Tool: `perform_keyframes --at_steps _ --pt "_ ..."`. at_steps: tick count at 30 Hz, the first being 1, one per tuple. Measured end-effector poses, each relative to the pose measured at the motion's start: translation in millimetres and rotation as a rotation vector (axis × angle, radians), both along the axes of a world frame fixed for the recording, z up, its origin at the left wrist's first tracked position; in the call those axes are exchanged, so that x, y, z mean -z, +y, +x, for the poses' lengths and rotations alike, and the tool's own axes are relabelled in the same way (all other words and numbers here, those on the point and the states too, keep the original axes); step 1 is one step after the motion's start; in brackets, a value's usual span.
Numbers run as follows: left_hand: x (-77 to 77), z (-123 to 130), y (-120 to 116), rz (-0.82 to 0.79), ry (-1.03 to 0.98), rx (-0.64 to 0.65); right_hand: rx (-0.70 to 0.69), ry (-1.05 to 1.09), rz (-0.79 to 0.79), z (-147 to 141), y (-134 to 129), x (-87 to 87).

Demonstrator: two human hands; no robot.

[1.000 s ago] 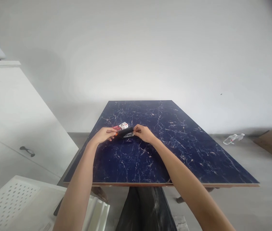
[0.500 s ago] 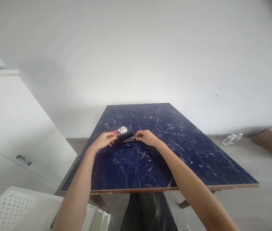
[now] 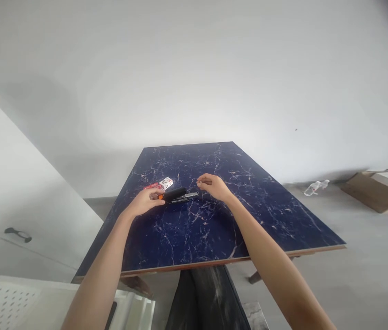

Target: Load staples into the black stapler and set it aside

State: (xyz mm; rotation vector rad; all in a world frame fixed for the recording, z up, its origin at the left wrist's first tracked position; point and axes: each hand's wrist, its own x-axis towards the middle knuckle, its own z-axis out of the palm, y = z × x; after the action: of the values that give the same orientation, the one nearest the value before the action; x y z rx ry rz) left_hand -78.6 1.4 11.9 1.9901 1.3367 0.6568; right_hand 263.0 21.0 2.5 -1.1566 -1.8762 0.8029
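Observation:
On a dark blue marbled tabletop lies a black stapler with orange at its rear end. A slim metal part of it sticks out to the right past the black top. My left hand grips the rear end, thumb on the near side. Just beyond the stapler is a small red-and-white box, with part of its red side behind my left fingers. To the right of the stapler and a little farther off, my right hand hovers with loosely bent fingers, and nothing shows between them.
A white cabinet with a dark handle stands at the left, and a white perforated surface is at the lower left. Behind the table rises a pale wall. On the floor at right lie a clear plastic bottle and a cardboard box.
My right hand has let go of the stapler's front end and moved up and away to the right. My left hand keeps hold of the stapler. The view has shifted slightly.

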Motion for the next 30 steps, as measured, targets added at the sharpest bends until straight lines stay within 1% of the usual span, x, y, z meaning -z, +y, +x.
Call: perform_keyframes --at_steps 2,4,6,8,9,10,12,13,14,15,17,18,20,22,24,30 --pt "3.2 6 0 0.002 -0.009 0.012 0.042 -0.036 -0.055 16 -9 2.6" --pt "6.3 15 -1 0.002 -0.031 0.035 0.030 -0.120 -0.109 27 -18 7.8" --pt "7.8 23 -2 0.014 -0.049 0.056 0.034 -0.138 -0.127 30 -24 13.3" --pt "6.8 25 -2 0.050 -0.044 0.035 0.100 -0.109 -0.096 29 -27 17.3" --pt "5.2 22 -2 0.087 -0.035 -0.016 0.140 -0.095 -0.080 28 -27 18.4" --pt "3.2 18 -1 0.136 -0.023 -0.101 0.169 -0.085 -0.079 26 -27 18.9" --pt "-1.6 5 2 0.240 0.008 -0.322 0.172 -0.081 -0.105 24 -26 19.1" --pt "-3.9 0 2 0.281 0.036 -0.396 0.157 -0.080 -0.119 23 -25 19.0" --pt "-5.7 -5 2 0.318 0.072 -0.415 0.144 -0.079 -0.124 23 -25 18.9" --pt "-7.0 -7 1 0.349 0.112 -0.386 0.137 -0.080 -0.114 22 -26 19.0" --pt "-7.7 -5 -3 0.370 0.183 -0.244 0.143 -0.086 -0.074 21 -27 20.0" --pt "-7.0 -2 -6 0.352 0.210 -0.176 0.149 -0.089 -0.057 20 -27 20.8" --pt "-4.1 8 -10 0.260 0.245 -0.073 0.160 -0.088 -0.034 18 -28 22.4" --pt "0.1 17 -10 0.166 0.258 -0.006 0.168 -0.079 -0.029 15 -28 23.2" --pt "3.8 23 -8 0.137 0.249 0.022 0.176 -0.068 -0.039 13 -28 22.5" --pt "7.9 31 -1 0.130 0.194 0.029 0.177 -0.069 -0.060 16 -28 16.6"
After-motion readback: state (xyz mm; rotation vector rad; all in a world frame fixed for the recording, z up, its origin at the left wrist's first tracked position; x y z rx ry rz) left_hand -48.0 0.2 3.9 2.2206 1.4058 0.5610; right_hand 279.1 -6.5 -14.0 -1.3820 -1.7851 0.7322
